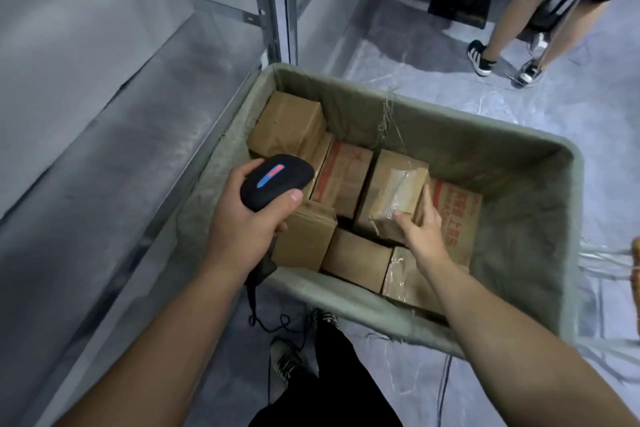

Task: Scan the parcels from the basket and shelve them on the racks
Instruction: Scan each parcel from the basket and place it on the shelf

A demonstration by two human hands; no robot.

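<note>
A grey-green fabric basket (526, 219) stands on the floor, filled with several brown cardboard parcels. My left hand (242, 222) grips a black barcode scanner (275, 181) with a lit red and blue strip, held over the basket's left side; its cable hangs down toward the floor. My right hand (420, 229) reaches into the basket and clasps a small taped parcel (398, 198), thumb on its near face and fingers along its right side. That parcel rests tilted on top of the others.
A grey metal rack (145, 87) with bare shelves runs along the left, its upright post (277, 1) by the basket's far corner. Another person's legs (512, 28) and a black stand base (459, 4) are at the top right. My feet are below.
</note>
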